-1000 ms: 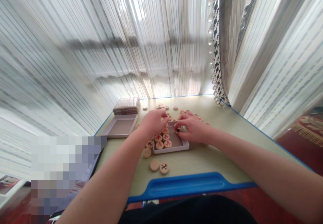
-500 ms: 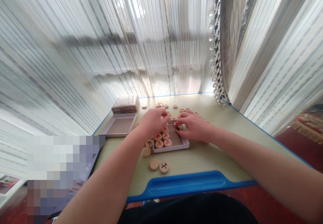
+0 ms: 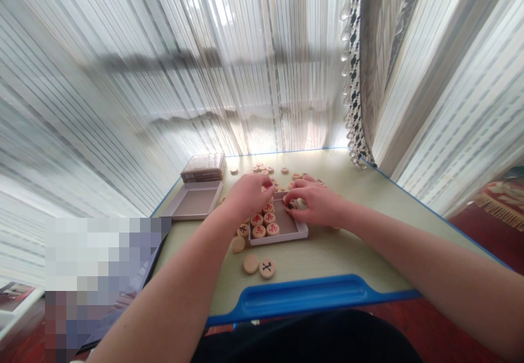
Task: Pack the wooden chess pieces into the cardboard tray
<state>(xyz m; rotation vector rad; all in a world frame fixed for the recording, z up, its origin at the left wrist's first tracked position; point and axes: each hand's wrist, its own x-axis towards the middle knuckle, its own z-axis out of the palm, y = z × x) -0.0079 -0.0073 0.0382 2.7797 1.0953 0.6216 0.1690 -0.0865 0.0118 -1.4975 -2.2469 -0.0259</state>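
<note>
A small white tray (image 3: 295,236) lies on the pale table (image 3: 347,254) and holds several round wooden game pieces with red marks (image 3: 265,224). My left hand (image 3: 245,196) hovers over the tray's far left corner, fingers curled in a pinch on a piece. My right hand (image 3: 317,202) rests at the tray's far right side, fingers closed round a piece with a black mark (image 3: 290,206). More loose pieces (image 3: 262,171) are scattered beyond the hands. Two pieces (image 3: 259,266) lie in front of the tray, one plain, one with a black mark.
An open grey box lid (image 3: 195,200) sits left of the tray, with a brown box (image 3: 203,168) behind it. A blue groove (image 3: 305,296) runs along the table's near edge. Striped curtains (image 3: 204,68) hang close behind and to the right.
Both hands stay at the tray's far end with only small finger shifts. The view has tilted slightly.
</note>
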